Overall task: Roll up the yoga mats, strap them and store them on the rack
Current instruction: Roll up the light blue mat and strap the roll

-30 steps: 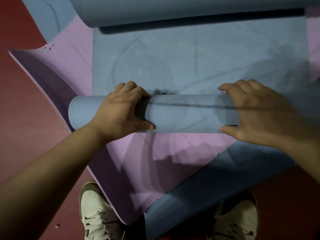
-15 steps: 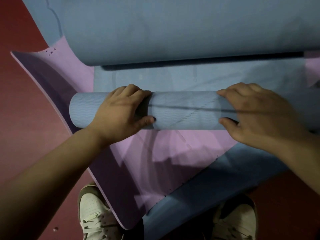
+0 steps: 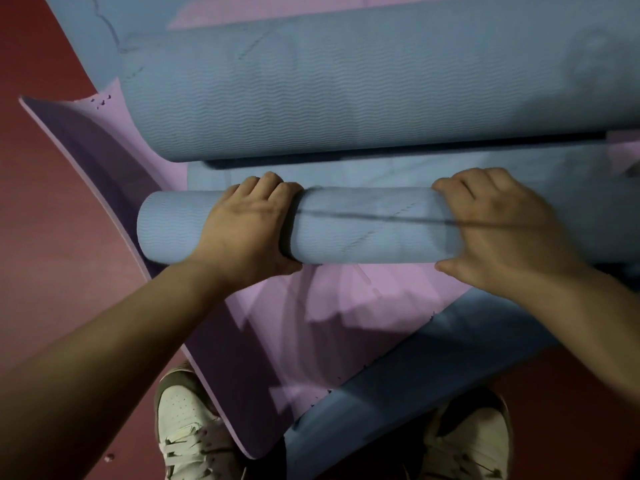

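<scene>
Centre: blue ribbed foam yoga mat roll (image 3: 363, 225) lay crosswise on flat blue sheet, above pink foam mat (image 3: 329, 306) on red floor (image 3: 52, 237). Left hand (image 3: 246, 230) wrapped over roll left of centre, fingers curled across top, thumb at near side. Right hand (image 3: 502, 230) clasped right portion likewise. Rolling judged partly done: short flat stretch remained ahead, then large curled blue fold (image 3: 346, 91) (same mat or another, could not tell). Pink foam mat lay unrolled. No strap or rack visible; strapping and storing judged outstanding.
</scene>
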A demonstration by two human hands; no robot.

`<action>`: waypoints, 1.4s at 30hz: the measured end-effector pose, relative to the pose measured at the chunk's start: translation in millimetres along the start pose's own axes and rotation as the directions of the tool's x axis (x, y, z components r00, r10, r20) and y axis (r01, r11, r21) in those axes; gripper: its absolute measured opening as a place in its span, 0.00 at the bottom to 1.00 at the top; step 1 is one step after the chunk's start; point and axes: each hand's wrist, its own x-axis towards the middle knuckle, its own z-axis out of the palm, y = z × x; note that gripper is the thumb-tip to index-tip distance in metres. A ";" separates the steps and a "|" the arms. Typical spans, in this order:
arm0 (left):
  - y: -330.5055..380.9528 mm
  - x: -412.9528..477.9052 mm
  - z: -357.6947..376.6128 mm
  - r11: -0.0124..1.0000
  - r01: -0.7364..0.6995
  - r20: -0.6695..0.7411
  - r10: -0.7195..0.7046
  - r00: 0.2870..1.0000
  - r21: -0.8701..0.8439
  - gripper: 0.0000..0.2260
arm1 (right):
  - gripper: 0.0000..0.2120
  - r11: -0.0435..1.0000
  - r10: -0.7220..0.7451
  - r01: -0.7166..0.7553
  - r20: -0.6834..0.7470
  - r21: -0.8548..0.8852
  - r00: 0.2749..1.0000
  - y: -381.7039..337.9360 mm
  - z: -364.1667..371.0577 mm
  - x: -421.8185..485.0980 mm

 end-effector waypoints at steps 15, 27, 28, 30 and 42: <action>5.8 -36.4 9.0 0.995 -0.046 0.001 0.046 0.999 -0.084 0.41 | 0.51 0.994 -0.024 -0.001 0.218 0.114 0.976 0.0 -5.1 -21.1; -11.0 -9.9 6.0 0.995 -0.058 0.096 0.065 0.993 -0.076 0.44 | 0.42 0.985 -0.013 -0.035 0.279 0.168 0.960 10.6 -17.0 5.2; -12.4 -6.9 5.6 0.995 -0.067 0.090 0.073 0.993 -0.074 0.45 | 0.43 0.981 -0.007 -0.052 0.309 0.184 0.951 13.0 -16.9 9.2; -12.9 -2.1 4.4 0.996 -0.074 0.053 0.077 0.996 -0.056 0.44 | 0.45 0.978 -0.028 -0.041 0.322 0.205 0.946 16.3 -15.3 14.2; -13.1 -4.5 -1.3 0.987 -0.026 0.036 0.033 0.999 -0.161 0.41 | 0.44 0.966 -0.040 -0.011 0.191 0.258 0.981 16.3 -11.6 3.3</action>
